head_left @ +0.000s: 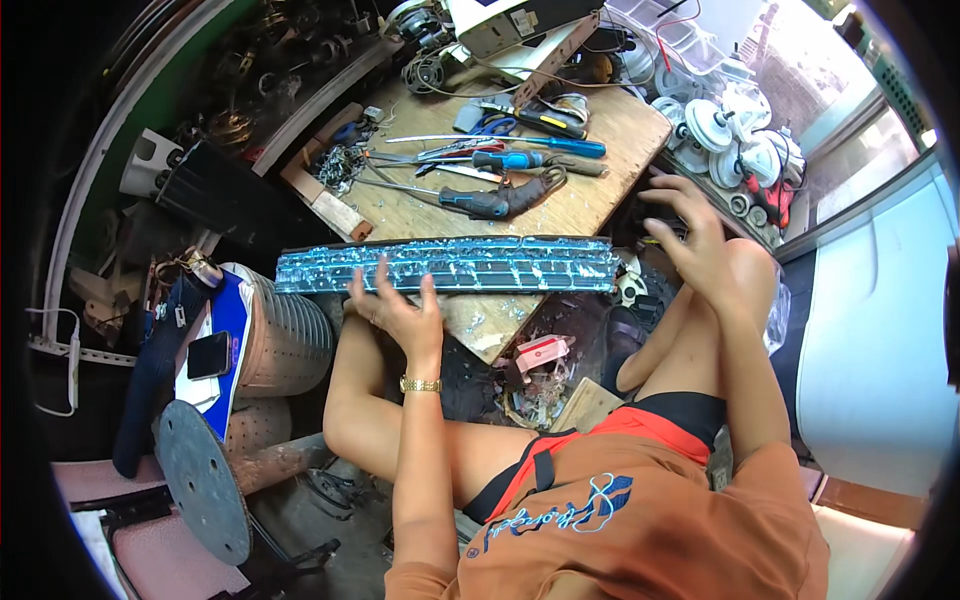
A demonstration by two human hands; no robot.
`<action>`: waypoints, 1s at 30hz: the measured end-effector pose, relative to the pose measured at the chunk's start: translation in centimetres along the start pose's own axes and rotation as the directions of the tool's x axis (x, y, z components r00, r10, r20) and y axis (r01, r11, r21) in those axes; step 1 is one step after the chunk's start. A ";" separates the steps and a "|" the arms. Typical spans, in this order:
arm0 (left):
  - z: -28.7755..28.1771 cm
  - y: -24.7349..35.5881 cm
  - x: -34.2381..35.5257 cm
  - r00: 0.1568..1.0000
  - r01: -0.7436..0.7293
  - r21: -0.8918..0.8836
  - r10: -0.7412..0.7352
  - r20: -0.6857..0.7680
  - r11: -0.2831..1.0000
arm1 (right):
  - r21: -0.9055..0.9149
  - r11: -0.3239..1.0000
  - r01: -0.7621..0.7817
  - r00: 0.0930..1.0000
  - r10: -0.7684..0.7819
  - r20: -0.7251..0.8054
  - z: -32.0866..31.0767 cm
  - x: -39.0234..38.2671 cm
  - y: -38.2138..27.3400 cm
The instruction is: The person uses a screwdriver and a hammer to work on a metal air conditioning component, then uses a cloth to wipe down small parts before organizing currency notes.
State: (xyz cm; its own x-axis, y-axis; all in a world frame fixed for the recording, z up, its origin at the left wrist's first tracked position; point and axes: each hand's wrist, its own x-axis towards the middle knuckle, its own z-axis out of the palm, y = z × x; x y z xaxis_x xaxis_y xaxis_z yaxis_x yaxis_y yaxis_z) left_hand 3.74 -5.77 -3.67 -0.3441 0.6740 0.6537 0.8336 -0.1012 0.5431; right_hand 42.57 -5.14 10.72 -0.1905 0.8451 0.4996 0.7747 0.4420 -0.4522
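Observation:
A long dark panel [480,266] with bright blue lines and flaky whitish bits over its face lies across the near edge of the workbench. My left hand [398,318] is at its near side, left of the middle, with the fingers spread over the panel's lower edge. Whether that hand bears any of its weight I cannot tell. Off the panel's right end, my right hand [693,240] hangs in the air above my raised knee, its fingers curved and apart with nothing in them.
On the wooden workbench [610,195] lie a soldering iron [475,203], a blue-handled screwdriver [575,147] and several other tools. Loose metal parts [340,165] sit at its left. A perforated metal drum [285,335] and phone [209,354] are left; white round parts [708,125] are right.

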 end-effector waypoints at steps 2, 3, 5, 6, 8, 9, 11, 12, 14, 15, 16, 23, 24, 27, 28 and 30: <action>0.1 1.4 1.4 0.985 -0.137 0.117 0.123 0.124 0.984 | 0.054 0.997 0.049 0.998 -0.051 0.043 1.9 2.3 0.7; 0.0 1.1 2.3 0.970 -0.167 0.050 0.155 0.187 0.985 | 0.089 0.994 0.058 0.996 -0.064 0.065 3.0 3.7 0.9; 0.0 0.1 4.9 0.930 -0.245 -0.081 0.258 0.262 0.966 | 0.122 0.987 0.104 0.988 -0.116 0.099 4.7 6.4 1.6; 0.1 -0.2 5.9 0.905 -0.255 -0.102 0.275 0.323 0.961 | 0.120 0.983 0.137 0.982 -0.151 0.111 5.5 7.5 2.1; 0.7 -1.4 7.8 0.854 -0.333 -0.119 0.353 0.382 0.935 | 0.120 0.978 0.173 0.975 -0.187 0.122 6.9 9.5 3.5; 0.9 -2.2 8.3 0.860 -0.326 -0.107 0.341 0.380 0.939 | 0.115 0.973 0.199 0.969 -0.213 0.126 7.7 10.5 4.3; 1.7 -2.8 8.9 0.758 -0.285 -0.112 0.295 0.581 0.952 | 0.107 0.965 0.241 0.962 -0.252 0.108 9.2 12.4 5.9; 2.1 -2.6 8.8 0.762 -0.276 -0.108 0.286 0.582 0.955 | 0.110 0.964 0.244 0.960 -0.256 0.116 9.8 13.1 6.6; 2.1 -2.0 8.3 0.787 -0.316 -0.008 0.267 0.556 0.949 | 0.091 0.961 0.260 0.952 -0.271 0.140 11.3 14.6 7.7; 2.2 -1.9 8.1 0.807 -0.301 0.008 0.250 0.535 0.954 | 0.093 0.949 0.301 0.943 -0.311 0.117 12.4 15.7 7.4; 2.3 -2.0 8.1 0.810 -0.293 0.017 0.239 0.535 0.956 | 0.101 0.947 0.306 0.940 -0.317 0.123 13.6 17.0 7.0; 2.1 -3.6 8.5 0.832 -0.230 0.174 0.101 0.545 0.958 | -0.017 0.835 0.550 0.797 -0.519 0.309 26.2 24.6 3.7; 2.1 -3.8 8.8 0.827 -0.245 0.167 0.116 0.550 0.955 | -0.059 0.844 0.533 0.793 -0.475 0.381 27.3 24.9 3.3; 2.3 -3.8 8.7 0.827 -0.274 0.191 0.129 0.547 0.943 | -0.124 0.857 0.501 0.805 -0.408 0.431 29.3 25.0 2.5; 2.1 -3.9 8.7 0.826 -0.280 0.202 0.128 0.549 0.939 | -0.132 0.863 0.487 0.815 -0.395 0.424 29.6 25.1 2.4; 2.1 -4.1 8.8 0.816 -0.275 0.204 0.116 0.567 0.939 | -0.069 0.928 0.366 0.840 -0.298 0.454 29.9 26.0 2.1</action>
State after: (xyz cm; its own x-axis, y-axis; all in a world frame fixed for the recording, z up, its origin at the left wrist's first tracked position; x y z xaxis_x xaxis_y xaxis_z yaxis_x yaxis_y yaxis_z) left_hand -1.74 2.10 -1.28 0.0609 0.9528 0.2973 0.9660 -0.1312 0.2228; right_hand 21.15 26.74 0.64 -0.6643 0.7146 0.2192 0.6905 0.6990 -0.1860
